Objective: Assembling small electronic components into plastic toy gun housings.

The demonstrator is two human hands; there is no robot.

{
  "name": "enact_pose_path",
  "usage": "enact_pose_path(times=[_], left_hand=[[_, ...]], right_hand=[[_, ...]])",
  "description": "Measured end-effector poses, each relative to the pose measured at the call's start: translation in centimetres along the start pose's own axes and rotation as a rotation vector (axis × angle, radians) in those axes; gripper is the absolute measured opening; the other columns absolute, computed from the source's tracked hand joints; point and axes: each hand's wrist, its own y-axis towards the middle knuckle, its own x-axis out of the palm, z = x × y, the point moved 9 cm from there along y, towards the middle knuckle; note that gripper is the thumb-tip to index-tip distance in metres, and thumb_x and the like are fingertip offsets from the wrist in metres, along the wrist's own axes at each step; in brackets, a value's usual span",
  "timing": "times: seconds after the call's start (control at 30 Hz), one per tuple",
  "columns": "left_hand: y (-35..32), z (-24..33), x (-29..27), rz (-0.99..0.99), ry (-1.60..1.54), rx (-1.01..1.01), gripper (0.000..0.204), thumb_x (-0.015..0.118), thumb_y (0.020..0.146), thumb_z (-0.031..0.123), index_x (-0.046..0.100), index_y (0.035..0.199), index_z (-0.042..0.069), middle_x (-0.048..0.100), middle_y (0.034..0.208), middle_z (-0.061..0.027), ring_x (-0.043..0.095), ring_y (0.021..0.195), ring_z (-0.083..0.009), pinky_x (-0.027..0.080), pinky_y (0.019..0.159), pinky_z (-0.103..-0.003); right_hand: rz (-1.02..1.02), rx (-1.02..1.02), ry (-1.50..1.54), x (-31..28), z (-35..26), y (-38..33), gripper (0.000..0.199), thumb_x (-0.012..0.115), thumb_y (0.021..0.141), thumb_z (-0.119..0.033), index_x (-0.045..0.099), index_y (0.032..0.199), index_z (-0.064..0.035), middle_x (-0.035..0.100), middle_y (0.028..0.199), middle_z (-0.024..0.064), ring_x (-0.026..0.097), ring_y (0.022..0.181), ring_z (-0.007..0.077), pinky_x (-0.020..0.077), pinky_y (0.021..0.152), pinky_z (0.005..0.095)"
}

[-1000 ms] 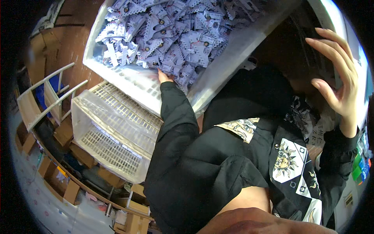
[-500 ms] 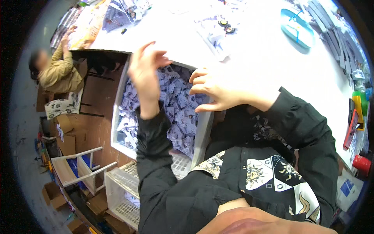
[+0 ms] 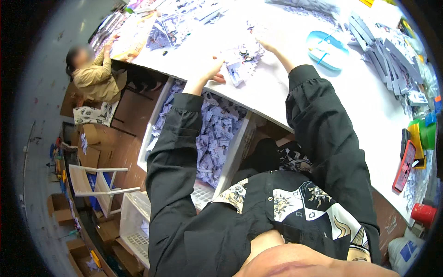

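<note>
My left hand (image 3: 208,75) is at the near table edge with its fingers apart, beside the left side of a small heap of white plastic parts (image 3: 241,62). Dark round pieces lie among these parts. On the far right of the heap is my right hand (image 3: 273,44), its fingers washed out by glare, so its grip is unclear. Below the table edge, under my left forearm, a white bin (image 3: 226,168) holds many small pale printed pieces (image 3: 217,134).
A blue oval tray (image 3: 339,57) with blue sticks lies right of my hands. Beyond it are stacked grey strips (image 3: 385,64), a red-cased phone (image 3: 404,166) and a red cup (image 3: 423,214). A co-worker (image 3: 94,74) sits at left, near a wooden stool (image 3: 104,189).
Both hands have moved from over the bin forward to the heap on the table. The whole view has shifted, with more of the table's far side showing.
</note>
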Motion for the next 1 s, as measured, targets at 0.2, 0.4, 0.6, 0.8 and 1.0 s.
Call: enact_pose_path(times=[0.2, 0.4, 0.6, 0.8, 1.0], left_hand=[[0.9, -0.7, 0.0, 0.033, -0.128, 0.123, 0.045, 0.064, 0.090, 0.033, 0.057, 0.113, -0.005, 0.065, 0.091, -0.0151, 0.070, 0.070, -0.0239, 0.061, 0.061, -0.033], [1.5, 0.4, -0.1, 0.078, -0.053, 0.215, 0.042, 0.063, 0.091, 0.031, 0.060, 0.113, -0.004, 0.068, 0.091, -0.0166, 0.069, 0.070, -0.0214, 0.059, 0.061, -0.031], [2.3, -1.1, -0.3, 0.078, -0.143, 0.203, 0.045, 0.063, 0.091, 0.032, 0.059, 0.114, -0.006, 0.067, 0.098, -0.0201, 0.070, 0.075, -0.0240, 0.061, 0.068, -0.034], [3.4, -2.2, 1.2, -0.039, -0.427, 0.061, 0.046, 0.062, 0.091, 0.034, 0.057, 0.116, -0.004, 0.061, 0.111, -0.0216, 0.065, 0.096, -0.0250, 0.057, 0.082, -0.038], [2.1, -2.2, 0.1, -0.007, -0.733, 0.010, 0.043, 0.061, 0.091, 0.037, 0.055, 0.115, 0.002, 0.058, 0.101, -0.0126, 0.062, 0.087, -0.0224, 0.056, 0.074, -0.037]], right_hand=[[-0.297, -0.090, 0.069, 0.0, 1.5, -2.5, 0.034, 0.061, 0.090, -0.031, 0.064, 0.109, -0.0030, 0.064, 0.106, 0.0177, 0.059, 0.099, 0.0339, 0.0441, 0.089, 0.0415], [-0.393, -0.100, 0.068, -2.1, 0.2, -2.7, 0.033, 0.058, 0.093, -0.032, 0.065, 0.110, -0.0048, 0.064, 0.106, 0.0191, 0.059, 0.099, 0.0320, 0.0445, 0.088, 0.0402], [-0.549, -0.435, -0.181, -2.5, -3.4, -4.8, 0.036, 0.061, 0.089, -0.023, 0.058, 0.120, -0.0044, 0.063, 0.107, 0.0199, 0.058, 0.098, 0.0379, 0.0456, 0.086, 0.0417], [-0.194, -0.407, -0.069, 1.1, -2.7, -8.0, 0.032, 0.063, 0.087, -0.018, 0.060, 0.115, -0.0022, 0.065, 0.105, 0.0169, 0.061, 0.098, 0.0336, 0.0492, 0.083, 0.0428], [-0.209, -0.244, 0.077, 8.1, -0.7, -7.5, 0.033, 0.066, 0.086, -0.016, 0.059, 0.116, -0.0021, 0.064, 0.104, 0.0177, 0.061, 0.098, 0.0338, 0.0492, 0.083, 0.0428]])
